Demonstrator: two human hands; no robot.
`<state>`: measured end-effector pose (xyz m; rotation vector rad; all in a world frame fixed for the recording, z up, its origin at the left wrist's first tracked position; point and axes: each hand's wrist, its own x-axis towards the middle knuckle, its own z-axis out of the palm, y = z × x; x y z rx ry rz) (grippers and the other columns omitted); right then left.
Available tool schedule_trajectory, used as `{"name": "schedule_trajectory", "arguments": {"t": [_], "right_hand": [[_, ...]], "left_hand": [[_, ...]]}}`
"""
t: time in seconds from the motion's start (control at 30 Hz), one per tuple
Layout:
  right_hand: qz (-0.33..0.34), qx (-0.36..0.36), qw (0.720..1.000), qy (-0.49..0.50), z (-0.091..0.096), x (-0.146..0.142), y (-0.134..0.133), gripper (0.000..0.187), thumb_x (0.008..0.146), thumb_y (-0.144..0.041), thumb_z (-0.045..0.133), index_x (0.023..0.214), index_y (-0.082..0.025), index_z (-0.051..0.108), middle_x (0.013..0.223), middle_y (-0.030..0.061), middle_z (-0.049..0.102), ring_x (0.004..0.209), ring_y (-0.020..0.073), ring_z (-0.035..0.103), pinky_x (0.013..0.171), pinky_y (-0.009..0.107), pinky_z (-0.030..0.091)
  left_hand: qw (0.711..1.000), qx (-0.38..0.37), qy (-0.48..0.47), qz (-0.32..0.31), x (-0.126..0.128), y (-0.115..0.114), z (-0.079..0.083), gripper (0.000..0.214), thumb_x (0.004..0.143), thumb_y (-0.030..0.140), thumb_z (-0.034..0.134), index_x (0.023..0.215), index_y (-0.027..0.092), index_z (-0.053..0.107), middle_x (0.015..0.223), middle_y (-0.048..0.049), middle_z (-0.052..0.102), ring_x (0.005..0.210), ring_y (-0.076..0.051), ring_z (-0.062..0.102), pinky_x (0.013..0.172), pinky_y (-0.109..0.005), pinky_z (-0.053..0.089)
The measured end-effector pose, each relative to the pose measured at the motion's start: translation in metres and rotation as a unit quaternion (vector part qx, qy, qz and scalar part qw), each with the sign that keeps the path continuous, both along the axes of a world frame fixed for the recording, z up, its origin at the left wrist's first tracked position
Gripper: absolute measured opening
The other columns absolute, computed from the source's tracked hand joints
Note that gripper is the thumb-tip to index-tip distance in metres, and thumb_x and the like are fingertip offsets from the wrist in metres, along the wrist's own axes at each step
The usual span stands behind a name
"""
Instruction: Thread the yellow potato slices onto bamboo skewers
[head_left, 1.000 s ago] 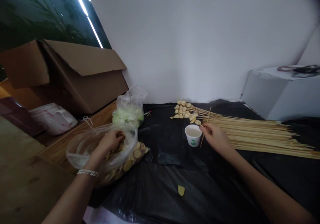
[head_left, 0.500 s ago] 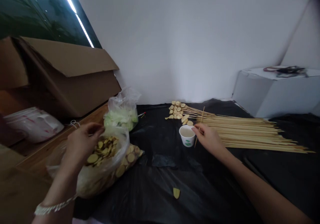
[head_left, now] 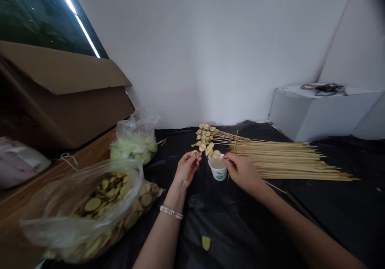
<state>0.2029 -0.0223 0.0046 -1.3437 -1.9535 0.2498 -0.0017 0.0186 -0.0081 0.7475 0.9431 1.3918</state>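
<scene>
Both forearms are bare all the way up to each grip. Just behind the left grip [head_left: 188,166], around the wrist, sits a slim bracelet [head_left: 171,212] of small pale beads (pearly white, seemingly in two close rows). The right grip [head_left: 242,170] and the wrist behind it are bare; both arms are slender.
</scene>
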Motion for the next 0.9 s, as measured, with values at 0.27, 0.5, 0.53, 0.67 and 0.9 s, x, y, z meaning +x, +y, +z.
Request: {"name": "schedule_trajectory", "arguments": {"t": [0.27,0.5,0.53,0.67,0.9], "right_hand": [[0.042,0.005,0.998,-0.046,-0.001,-0.007,-0.01,0.027,0.091,-0.027,0.042,0.094,-0.024,0.069,0.089,0.0032,0.07,0.081,0.0167,0.062,0.073,0.026,0.04],[0.042,0.013,0.995,-0.087,-0.003,-0.008,-0.011,0.031,0.092,-0.029,0.04,0.097,-0.023,0.07,0.089,0.0049,0.07,0.082,0.0165,0.062,0.073,0.025,0.042],[0.042,0.015,0.995,-0.09,-0.003,-0.008,-0.011,0.031,0.092,-0.029,0.04,0.097,-0.023,0.07,0.089,0.0049,0.07,0.082,0.0164,0.062,0.073,0.025,0.042],[0.036,0.018,0.994,-0.098,-0.002,-0.008,-0.011,0.031,0.092,-0.029,0.039,0.095,-0.023,0.07,0.088,0.0051,0.07,0.081,0.0165,0.062,0.073,0.026,0.042],[0.029,0.015,0.994,-0.107,-0.002,-0.008,-0.011,0.03,0.093,-0.029,0.04,0.097,-0.023,0.069,0.089,0.0048,0.07,0.081,0.0164,0.062,0.072,0.025,0.042]], "left_hand": [[0.991,-0.005,-0.125,0.04,-0.02,-0.002,-0.005,0.013,0.071,0.017,0.074,0.082,0.015,0.067,0.076,-0.0026,0.067,0.069,-0.008,0.063,0.059,-0.015,0.049],[0.983,0.0,-0.18,0.029,-0.02,-0.001,0.0,0.007,0.075,0.01,0.068,0.081,0.012,0.066,0.082,-0.0057,0.068,0.06,-0.006,0.057,0.051,-0.013,0.046],[0.983,0.0,-0.181,0.029,-0.02,-0.001,0.0,0.007,0.075,0.01,0.068,0.081,0.012,0.066,0.082,-0.0059,0.068,0.06,-0.006,0.057,0.051,-0.013,0.046],[0.985,0.005,-0.172,0.026,-0.021,-0.001,0.0,0.006,0.075,0.01,0.068,0.081,0.012,0.067,0.081,-0.006,0.067,0.061,-0.006,0.057,0.051,-0.012,0.046],[0.988,0.009,-0.151,0.035,-0.02,-0.002,0.002,0.009,0.072,0.011,0.071,0.081,0.011,0.068,0.082,-0.0066,0.068,0.062,-0.006,0.058,0.052,-0.012,0.046]]}}
